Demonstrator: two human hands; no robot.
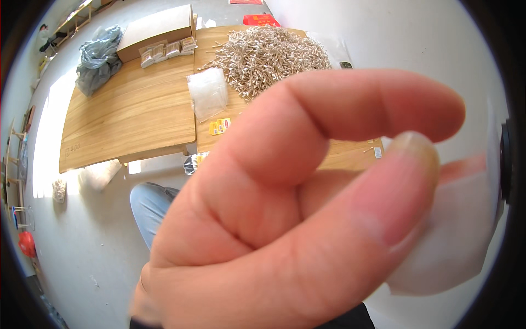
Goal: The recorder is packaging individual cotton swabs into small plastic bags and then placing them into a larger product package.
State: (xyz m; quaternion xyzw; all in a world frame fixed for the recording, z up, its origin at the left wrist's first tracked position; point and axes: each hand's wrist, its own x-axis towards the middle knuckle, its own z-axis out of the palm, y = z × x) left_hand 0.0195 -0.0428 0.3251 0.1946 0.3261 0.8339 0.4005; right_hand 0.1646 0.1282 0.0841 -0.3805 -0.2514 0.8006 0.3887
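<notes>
My left hand (263,219) looms very close and fills the middle of the view. Its index finger curls over and its thumb tip comes up against it, in a closed pinch. Whatever may be between the fingertips is too hidden to name. Right beside the thumb hangs a whitish, see-through sheet (449,241), blurred, perhaps plastic film. A strip of skin shows behind the thumb at the sheet's upper edge; I cannot tell which finger it belongs to. My right hand cannot be made out. Beyond the fingers, a big pile of cotton swabs (268,57) lies on the wooden table (131,109).
Clear plastic bags (208,93) and a yellow card (220,126) lie near the pile. Small packs of swabs (167,50) stand against a cardboard box (156,30), with a grey plastic bag (98,60) to its left. A red packet (261,20) is behind the pile.
</notes>
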